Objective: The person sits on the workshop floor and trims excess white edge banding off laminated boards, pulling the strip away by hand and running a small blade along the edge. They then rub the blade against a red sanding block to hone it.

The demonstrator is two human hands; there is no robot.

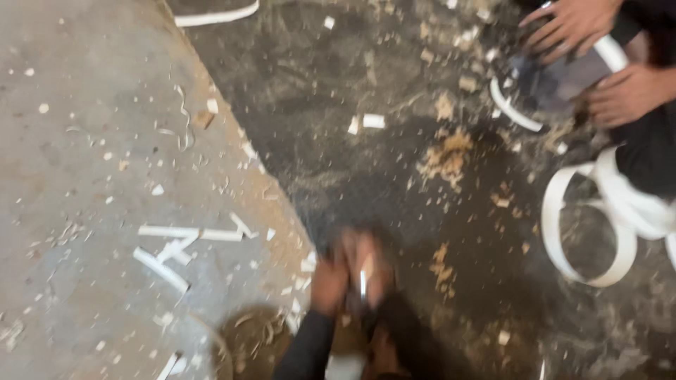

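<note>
A thin white strip (363,283) is pinched between both hands (351,271) at six o'clock, steadied upright; each grip is blurred.

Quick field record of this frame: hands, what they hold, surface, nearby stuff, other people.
view: head camera, looking down, motion-blurred
hands: left hand and right hand close together at bottom centre
held: a thin pale piece between them; which hand grips it cannot be told
surface: grey slab at left, dark dirty floor at right
debris: white strip offcuts, wood shavings
nearby: looped white banding at right
others: another person's hands at top right
</note>
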